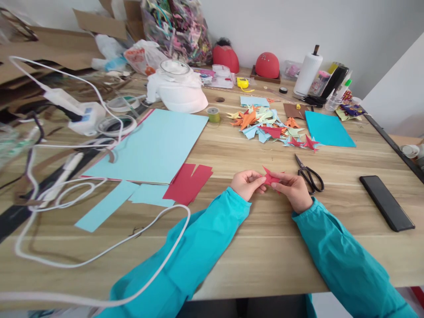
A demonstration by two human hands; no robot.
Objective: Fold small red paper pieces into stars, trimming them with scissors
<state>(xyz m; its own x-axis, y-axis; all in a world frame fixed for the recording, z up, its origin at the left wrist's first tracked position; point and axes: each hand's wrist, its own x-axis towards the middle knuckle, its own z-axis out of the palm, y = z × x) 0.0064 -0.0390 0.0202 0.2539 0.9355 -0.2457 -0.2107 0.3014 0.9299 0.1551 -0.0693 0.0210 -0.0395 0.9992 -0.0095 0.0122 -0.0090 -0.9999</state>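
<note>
A small folded piece of red paper (270, 178) with pointed tips is held between both hands, just above the wooden table. My left hand (249, 183) pinches its left side with thumb and fingers. On the opposite side, my right hand (294, 189) grips it the same way. Fingers cover part of the paper, so its full shape is hidden. Black-handled scissors (310, 176) lie close to my right hand. Beyond the hands is a heap of folded paper figures (260, 123) in orange, blue, yellow and red. Cut red paper pieces (188, 183) rest left of my left hand.
Light blue sheets (159, 143) and blue strips (102, 206) lie on the left. A white cable (99, 265) loops across the left front. A phone (387, 203) lies at right, a bright blue sheet (329, 129) behind. A thread spool (213, 115) stands mid-table.
</note>
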